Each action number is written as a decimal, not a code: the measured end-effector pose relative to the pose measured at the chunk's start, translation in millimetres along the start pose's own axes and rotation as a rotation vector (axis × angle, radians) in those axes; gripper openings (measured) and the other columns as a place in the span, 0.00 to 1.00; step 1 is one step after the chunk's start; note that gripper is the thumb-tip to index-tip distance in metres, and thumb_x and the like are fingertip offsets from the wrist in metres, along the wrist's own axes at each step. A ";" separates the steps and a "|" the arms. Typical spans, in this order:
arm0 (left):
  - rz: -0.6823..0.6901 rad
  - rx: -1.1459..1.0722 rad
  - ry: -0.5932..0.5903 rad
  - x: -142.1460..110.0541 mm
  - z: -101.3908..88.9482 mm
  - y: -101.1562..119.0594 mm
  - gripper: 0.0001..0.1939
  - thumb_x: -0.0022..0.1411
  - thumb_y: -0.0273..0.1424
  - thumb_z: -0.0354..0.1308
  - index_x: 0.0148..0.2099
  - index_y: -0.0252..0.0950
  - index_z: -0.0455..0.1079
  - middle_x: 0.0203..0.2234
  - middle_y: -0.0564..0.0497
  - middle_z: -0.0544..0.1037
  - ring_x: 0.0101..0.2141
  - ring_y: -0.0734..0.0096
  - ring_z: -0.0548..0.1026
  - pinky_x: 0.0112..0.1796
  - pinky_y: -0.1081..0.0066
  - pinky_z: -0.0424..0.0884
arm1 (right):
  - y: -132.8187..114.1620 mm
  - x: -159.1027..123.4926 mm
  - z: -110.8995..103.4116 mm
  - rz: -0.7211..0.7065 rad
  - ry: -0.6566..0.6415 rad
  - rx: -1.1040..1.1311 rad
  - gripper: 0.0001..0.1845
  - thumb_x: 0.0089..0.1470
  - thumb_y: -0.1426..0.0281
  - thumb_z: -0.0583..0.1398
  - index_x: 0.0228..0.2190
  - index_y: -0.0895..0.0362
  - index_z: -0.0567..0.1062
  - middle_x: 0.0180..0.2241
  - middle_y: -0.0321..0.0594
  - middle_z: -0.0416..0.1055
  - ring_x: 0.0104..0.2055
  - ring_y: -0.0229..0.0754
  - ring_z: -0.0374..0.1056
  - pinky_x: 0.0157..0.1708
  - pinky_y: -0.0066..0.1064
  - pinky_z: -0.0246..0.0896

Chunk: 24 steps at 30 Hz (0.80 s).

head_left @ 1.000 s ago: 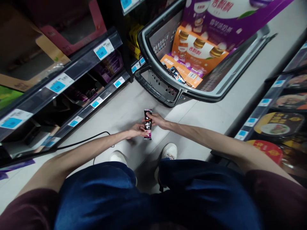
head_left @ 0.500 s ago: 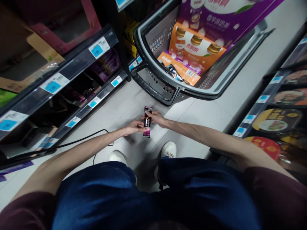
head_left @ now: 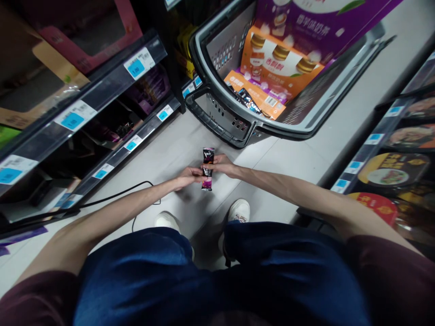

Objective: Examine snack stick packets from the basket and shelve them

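Both the left hand and right hand grip a dark sachet upright above the floor; shelving it likely requires releasing one hand first.

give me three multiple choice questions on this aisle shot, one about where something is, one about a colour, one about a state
1. Where is the grey shopping basket?
A. on the floor ahead of the hands
B. on a shelf
C. hanging from an arm

2. What colour are the price tags on the shelf edges?
A. red
B. blue and white
C. green

3. How is the small dark packet held?
A. lying loose on the floor
B. in the left hand only
C. between both hands

Answers:
1 A, the basket stands on the pale floor just beyond the packet.
2 B, each tag shows a blue patch on white.
3 C, the left hand and right hand both pinch it around its middle.
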<state>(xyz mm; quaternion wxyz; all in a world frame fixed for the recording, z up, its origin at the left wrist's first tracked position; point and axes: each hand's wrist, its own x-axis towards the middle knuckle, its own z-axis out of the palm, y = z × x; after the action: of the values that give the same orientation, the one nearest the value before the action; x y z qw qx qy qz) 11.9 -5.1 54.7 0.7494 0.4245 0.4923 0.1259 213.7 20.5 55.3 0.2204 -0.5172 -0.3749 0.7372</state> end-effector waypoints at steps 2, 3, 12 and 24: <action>0.017 0.013 -0.002 -1.2 1.9 0.9 0.23 0.41 0.41 0.75 0.38 0.33 0.78 0.34 0.47 0.81 0.34 0.71 0.75 0.40 0.68 0.70 | 2.4 1.4 -0.9 0.004 -0.009 -0.008 0.21 0.40 0.62 0.74 0.34 0.61 0.80 0.35 0.45 0.79 0.33 0.39 0.74 0.29 0.24 0.66; 0.021 0.007 -0.001 -1.3 2.9 0.7 0.23 0.41 0.41 0.75 0.38 0.32 0.78 0.34 0.47 0.81 0.34 0.71 0.75 0.40 0.68 0.70 | 2.9 1.7 -1.0 0.008 -0.010 -0.014 0.20 0.41 0.62 0.74 0.35 0.61 0.80 0.36 0.45 0.80 0.34 0.39 0.74 0.29 0.24 0.67; 0.029 -0.037 0.029 4.4 0.8 0.7 0.24 0.41 0.44 0.74 0.37 0.34 0.79 0.31 0.48 0.80 0.31 0.72 0.73 0.36 0.69 0.68 | -7.2 -0.8 1.3 0.017 0.032 0.079 0.20 0.57 0.54 0.63 0.34 0.60 0.79 0.39 0.48 0.79 0.35 0.42 0.75 0.32 0.30 0.72; 0.016 0.025 0.088 4.4 -4.4 0.5 0.22 0.48 0.49 0.68 0.38 0.36 0.81 0.30 0.48 0.81 0.31 0.71 0.73 0.35 0.69 0.66 | -10.6 -2.0 0.0 -0.038 0.019 0.012 0.18 0.44 0.64 0.72 0.36 0.59 0.80 0.40 0.46 0.79 0.36 0.41 0.75 0.32 0.28 0.70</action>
<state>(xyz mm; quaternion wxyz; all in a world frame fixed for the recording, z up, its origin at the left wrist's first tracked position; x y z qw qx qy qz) 10.4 0.2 51.6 0.7206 0.4319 0.5228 0.1444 213.7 25.6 64.7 0.2408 -0.5156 -0.3782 0.7302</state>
